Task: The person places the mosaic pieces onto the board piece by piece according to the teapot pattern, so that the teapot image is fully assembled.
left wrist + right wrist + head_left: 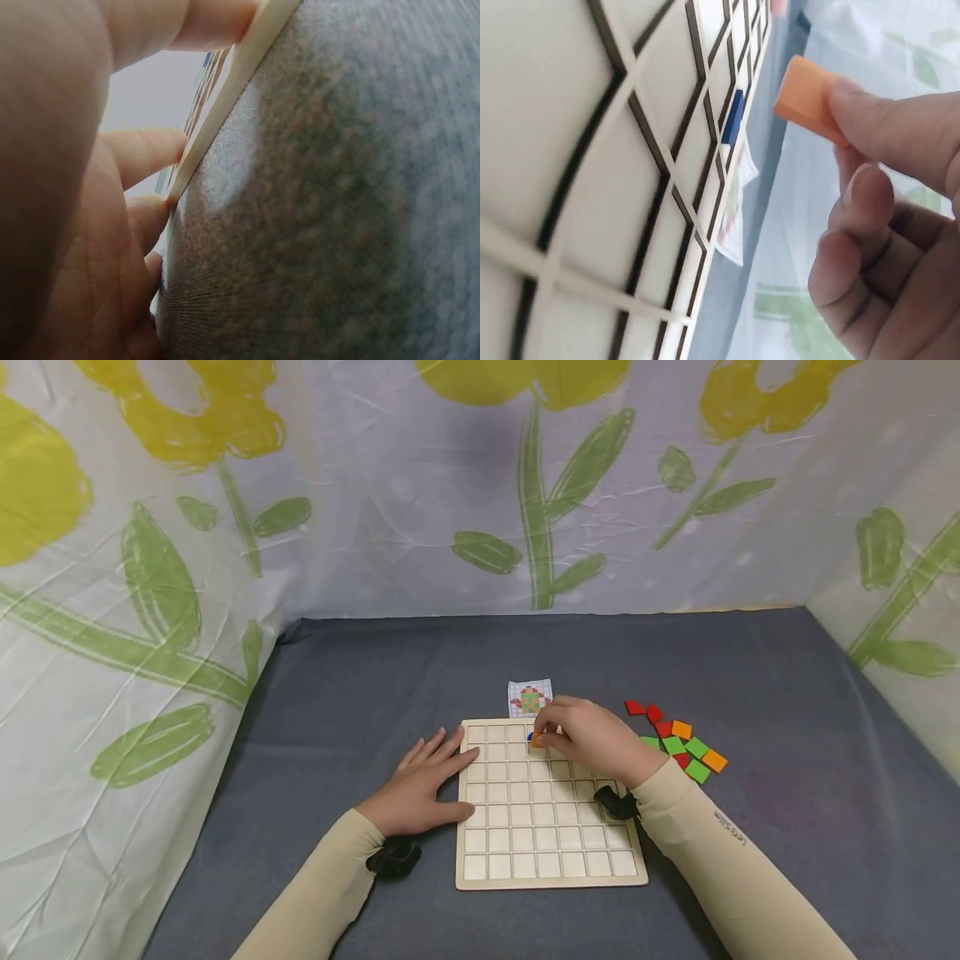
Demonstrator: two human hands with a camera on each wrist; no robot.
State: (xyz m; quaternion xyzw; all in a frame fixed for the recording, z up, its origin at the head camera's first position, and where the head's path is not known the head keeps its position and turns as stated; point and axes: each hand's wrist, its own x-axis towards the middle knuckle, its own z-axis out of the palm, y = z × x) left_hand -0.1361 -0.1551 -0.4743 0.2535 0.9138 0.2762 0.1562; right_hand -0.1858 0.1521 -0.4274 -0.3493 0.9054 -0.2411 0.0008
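A pale wooden grid board (551, 884) lies flat on the dark cloth. My left hand (427, 787) rests at its left side with fingers spread, some fingertips and the thumb touching the edge. Over the board's back part, my right hand (596, 739) pinches a small orange tile (804, 91) between thumb and fingers. In the right wrist view the tile is held apart from the grid. A blue piece (733, 118) sits in a cell of the back row; in the head view my right hand partly hides that area.
Behind the board lies a small paper card (529, 697) with a coloured grid pattern. Loose red, green and orange tiles (681, 729) are scattered to the right of the board. A flower-printed curtain (390, 527) closes off the back and sides of the table.
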